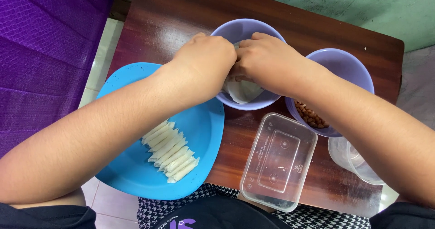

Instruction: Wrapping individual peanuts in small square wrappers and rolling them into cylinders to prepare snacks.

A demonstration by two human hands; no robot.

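Working together over far lilac bowl (253, 103), left hand (206, 61) and right hand (267, 59) pinch pale wrapper (242, 91) between fingertips. Likely step: folding or rolling wrapper; next needs tight, even roll. Finished rolls (171, 152) lie on blue plate (136, 174), near left. Peanut bowl (344, 66) right.
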